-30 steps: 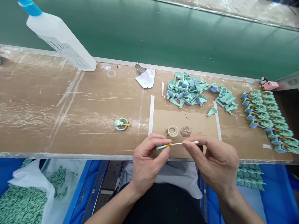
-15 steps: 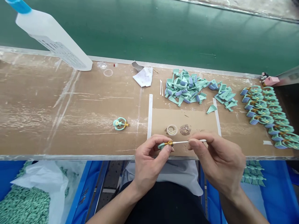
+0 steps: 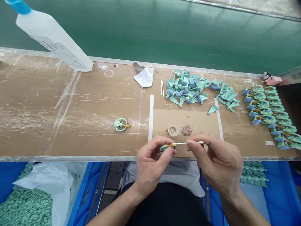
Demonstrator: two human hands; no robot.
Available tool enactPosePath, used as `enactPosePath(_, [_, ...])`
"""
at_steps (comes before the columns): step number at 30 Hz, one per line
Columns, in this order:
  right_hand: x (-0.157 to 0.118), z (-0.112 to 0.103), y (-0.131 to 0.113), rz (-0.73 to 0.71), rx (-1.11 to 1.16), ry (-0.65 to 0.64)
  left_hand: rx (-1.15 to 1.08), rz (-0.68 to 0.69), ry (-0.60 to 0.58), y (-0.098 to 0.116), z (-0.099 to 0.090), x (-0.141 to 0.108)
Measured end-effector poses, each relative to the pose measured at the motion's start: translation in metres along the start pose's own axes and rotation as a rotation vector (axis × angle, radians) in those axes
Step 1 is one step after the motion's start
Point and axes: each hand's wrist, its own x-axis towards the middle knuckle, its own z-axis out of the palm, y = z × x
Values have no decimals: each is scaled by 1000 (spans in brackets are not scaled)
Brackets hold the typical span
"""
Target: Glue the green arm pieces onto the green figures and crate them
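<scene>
Between the thumb and fingers of my left hand [image 3: 152, 163] is a small mint-green ring-shaped plastic part [image 3: 162, 148] with an orange-brown end. My right hand [image 3: 217, 160] pinches a white cotton swab [image 3: 180, 143], whose tip meets the orange-brown end. Just beyond my hands stand a small clear cup [image 3: 173, 131] with some liquid and a shiny brownish blob [image 3: 186, 130] on the cardboard. A similar green ring part [image 3: 121, 124] lies by itself to the left. Two more swabs [image 3: 162, 88] lie farther back.
A heap of green and purple fan-shaped pieces [image 3: 188, 86] lies at the back. Rows of joined pieces [image 3: 270, 116] stand at right. A white bottle [image 3: 55, 39] with a blue cap is at back left. Blue bins [image 3: 82, 191] sit below the table edge.
My right hand has moved slightly left with the swab, and its tip now reaches into the orange-brown end. My left hand has barely shifted.
</scene>
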Motion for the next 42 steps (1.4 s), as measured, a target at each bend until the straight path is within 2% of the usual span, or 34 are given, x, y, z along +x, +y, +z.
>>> enactPosePath(15, [2,0,-2,-3,-2,10,39,-17,-24,-1,-2,-2])
enactPosePath(28, [1,-2,-4,25,8,-11,117,89,-23,-6,-7,-1])
enactPosePath(35, [0,-4,-6,27,6,-25,108,104,-24,-8,-7,0])
enactPosePath(42, [-1,-7,-4,-39,-20,-40,105,155,-12,-6,-6,1])
